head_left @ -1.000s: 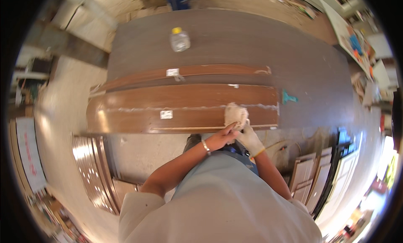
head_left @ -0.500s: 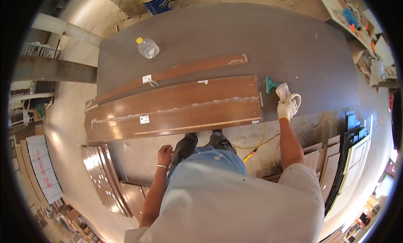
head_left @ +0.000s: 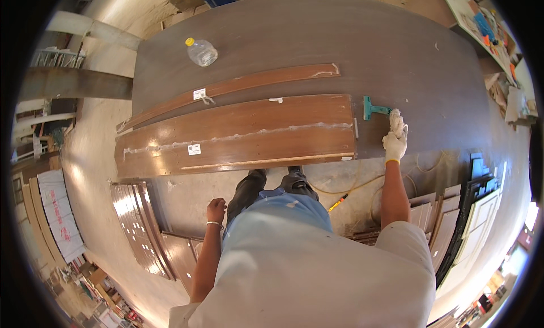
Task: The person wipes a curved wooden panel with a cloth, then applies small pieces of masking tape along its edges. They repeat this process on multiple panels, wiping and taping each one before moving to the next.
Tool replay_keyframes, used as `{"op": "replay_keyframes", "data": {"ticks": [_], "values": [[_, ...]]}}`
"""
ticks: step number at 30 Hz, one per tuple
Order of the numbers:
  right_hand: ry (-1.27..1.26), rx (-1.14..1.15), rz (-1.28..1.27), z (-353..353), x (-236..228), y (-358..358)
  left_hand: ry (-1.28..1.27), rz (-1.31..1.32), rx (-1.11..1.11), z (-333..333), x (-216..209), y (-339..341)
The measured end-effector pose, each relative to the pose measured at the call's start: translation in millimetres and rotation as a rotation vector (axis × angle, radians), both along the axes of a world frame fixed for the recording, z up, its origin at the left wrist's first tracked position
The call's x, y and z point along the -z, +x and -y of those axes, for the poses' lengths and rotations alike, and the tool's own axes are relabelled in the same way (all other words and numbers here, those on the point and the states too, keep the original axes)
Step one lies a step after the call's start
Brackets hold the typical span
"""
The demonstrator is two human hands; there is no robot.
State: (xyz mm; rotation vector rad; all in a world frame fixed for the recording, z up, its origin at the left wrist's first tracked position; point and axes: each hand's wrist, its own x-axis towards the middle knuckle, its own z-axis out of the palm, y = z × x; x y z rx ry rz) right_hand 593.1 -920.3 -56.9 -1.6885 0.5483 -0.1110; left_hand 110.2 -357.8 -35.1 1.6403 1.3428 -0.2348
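Note:
My right hand [head_left: 395, 142] wears a whitish glove with a yellow cuff. It is closed on a crumpled whitish cloth [head_left: 398, 119], just above the tabletop's near right side. Beside the cloth lies a teal scraper [head_left: 371, 108], its handle end partly covered by the cloth. My bare left hand [head_left: 216, 208], with a band at the wrist, hangs by my left thigh, fingers curled in and nothing visible in them. Left of the scraper is a wide brown panel [head_left: 243, 129] with a pale glue-like line along it. Behind that lies a narrow brown strip [head_left: 260, 77].
Everything lies on a large dark tabletop [head_left: 396, 50]. A clear bottle with a yellow cap [head_left: 203, 53] is at the far left. Stacked panels lean at lower left [head_left: 139, 231] and lower right [head_left: 464, 226]. A yellow hose [head_left: 362, 186] lies on the floor.
My gloved right hand has shifted slightly right with the cloth, away from the scraper. A pale ring seen at the hand earlier no longer shows. My left hand stays low by my side.

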Motion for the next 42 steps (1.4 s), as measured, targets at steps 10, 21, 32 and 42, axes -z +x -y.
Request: {"op": "replay_keyframes", "data": {"ticks": [10, 21, 32, 42], "values": [[0.188, -0.085, 0.134, -99, -42, -42, -0.253, 0.223, -0.585, -82, 12, 18], [0.861, -0.358, -0.581, -205, -46, -205, -0.173, 0.323, -1.136, -233, 29, 79], [0.763, -0.249, -0.512, -284, 32, -220, -0.24, 0.479, -0.938, -242, 48, 51], [0.835, -0.118, -0.529, -299, -20, -223, -0.283, 0.697, -0.843, -239, 17, 42]]}}
